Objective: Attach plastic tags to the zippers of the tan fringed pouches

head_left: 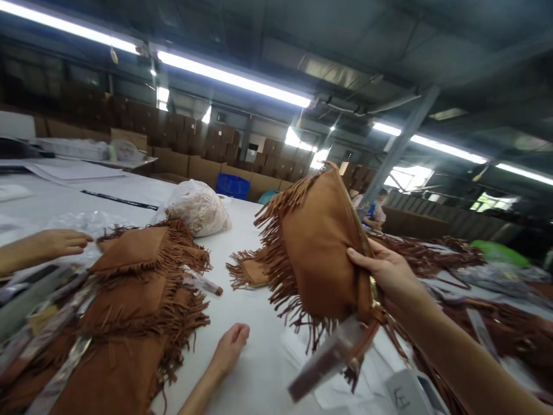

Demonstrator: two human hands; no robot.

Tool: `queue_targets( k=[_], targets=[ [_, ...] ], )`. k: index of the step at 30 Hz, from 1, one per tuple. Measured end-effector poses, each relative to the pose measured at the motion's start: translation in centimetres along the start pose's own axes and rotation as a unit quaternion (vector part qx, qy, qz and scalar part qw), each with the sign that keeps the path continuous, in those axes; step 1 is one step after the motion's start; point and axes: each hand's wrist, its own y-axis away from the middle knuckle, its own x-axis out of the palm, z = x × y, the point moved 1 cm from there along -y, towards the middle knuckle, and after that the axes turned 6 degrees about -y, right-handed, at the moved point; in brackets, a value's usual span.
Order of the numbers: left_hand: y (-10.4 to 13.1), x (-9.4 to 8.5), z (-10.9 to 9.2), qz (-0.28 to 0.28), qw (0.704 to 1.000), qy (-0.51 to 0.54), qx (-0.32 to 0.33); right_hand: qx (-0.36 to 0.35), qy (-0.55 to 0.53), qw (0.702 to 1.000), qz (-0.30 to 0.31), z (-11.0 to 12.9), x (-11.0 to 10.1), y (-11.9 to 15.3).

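Observation:
A brown fringed bag [319,248] hangs in the air, gripped by my right hand [389,276] at its zipped edge, thumb pressed on the leather. From its lower end dangle a strap and a clear-wrapped brown strip [324,363]. My left hand [233,349] is low over the white table [246,305], its fingers curled closed with nothing visible in them. To its left lies an overlapping row of similar fringed bags [133,300]. Behind the held bag, a small fringed piece [254,272] rests on the table.
Another person's hand [56,248] reaches in from the left beside the row. A stuffed plastic bag [199,207] sits farther back. More brown fringed goods [496,323] cover the right side, near a white box [415,395]. A person [375,213] and cardboard boxes [173,138] are behind.

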Motion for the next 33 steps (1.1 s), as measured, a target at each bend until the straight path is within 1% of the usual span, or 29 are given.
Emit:
queue_targets(
  k=[2, 3, 4, 5, 7, 8, 9, 10, 11, 12, 13, 14, 16, 17, 18, 19, 20, 23, 27, 30, 33],
  targets=[
    [3.2, -0.5, -1.1, 0.036, 0.998, 0.043, 0.014, 0.055, -0.047, 0.997, 0.012, -0.9, 0.5, 2.5],
    [5.1, -0.7, -1.7, 0.066, 0.994, 0.085, 0.018, 0.086, -0.072, 0.994, 0.018, -1.5, 0.7, 3.7],
    [7.1, -1.0, -2.2, 0.110, 0.984, 0.141, 0.015, 0.107, -0.096, 0.989, 0.022, -2.3, 1.0, 4.9],
    [9.2, -1.3, -2.8, 0.164, 0.964, 0.207, 0.005, 0.125, -0.122, 0.984, 0.025, -3.2, 1.3, 5.9],
    [13.5, -2.0, -3.9, 0.282, 0.902, 0.327, -0.033, 0.151, -0.173, 0.973, 0.025, -5.4, 2.0, 7.9],
    [15.5, -2.4, -4.3, 0.328, 0.869, 0.367, -0.052, 0.160, -0.194, 0.968, 0.022, -6.6, 2.4, 8.8],
    [17.4, -2.8, -4.5, 0.358, 0.844, 0.394, -0.067, 0.170, -0.210, 0.963, 0.020, -7.9, 2.8, 9.6],
    [19.1, -3.1, -4.6, 0.369, 0.831, 0.409, -0.080, 0.181, -0.222, 0.958, 0.017, -9.2, 3.2, 10.3],
    [20.5, -3.4, -4.5, 0.362, 0.830, 0.414, -0.092, 0.191, -0.231, 0.954, 0.012, -10.5, 3.6, 11.0],
    [21.7, -3.6, -4.1, 0.339, 0.842, 0.408, -0.101, 0.205, -0.237, 0.950, 0.003, -11.8, 4.0, 11.6],
    [22.6, -3.7, -3.5, 0.305, 0.862, 0.392, -0.104, 0.220, -0.242, 0.945, -0.008, -13.1, 4.3, 12.1],
    [23.3, -3.8, -2.7, 0.260, 0.888, 0.364, -0.103, 0.234, -0.248, 0.940, -0.019, -14.3, 4.6, 12.6],
    [24.2, -4.2, -1.0, 0.146, 0.943, 0.285, -0.095, 0.259, -0.255, 0.931, -0.038, -16.4, 5.0, 13.4],
    [24.5, -4.4, -0.1, 0.088, 0.961, 0.247, -0.090, 0.270, -0.256, 0.927, -0.043, -17.3, 5.1, 13.8],
    [24.6, -4.6, 0.6, 0.038, 0.971, 0.219, -0.085, 0.277, -0.258, 0.924, -0.047, -18.0, 5.1, 14.1],
    [24.6, -4.8, 1.2, 0.005, 0.976, 0.201, -0.079, 0.282, -0.259, 0.922, -0.049, -18.7, 5.1, 14.3],
    [24.5, -4.9, 1.6, -0.007, 0.979, 0.190, -0.071, 0.287, -0.260, 0.921, -0.052, -19.2, 5.1, 14.5],
    [23.6, -4.3, 1.8, 0.021, 0.987, 0.151, -0.039, 0.294, -0.261, 0.918, -0.056, -20.2, 4.9, 14.7],
    [21.7, -1.9, 0.4, 0.068, 0.993, 0.101, -0.001, 0.293, -0.268, 0.916, -0.054, -20.5, 4.8, 14.2],
    [20.6, -0.3, -0.7, 0.103, 0.983, 0.148, 0.012, 0.292, -0.278, 0.914, -0.055, -20.6, 4.8, 13.6],
    [20.4, 0.3, -1.3, 0.143, 0.960, 0.239, -0.014, 0.293, -0.285, 0.911, -0.062, -21.0, 4.5, 13.2]
  ],
)
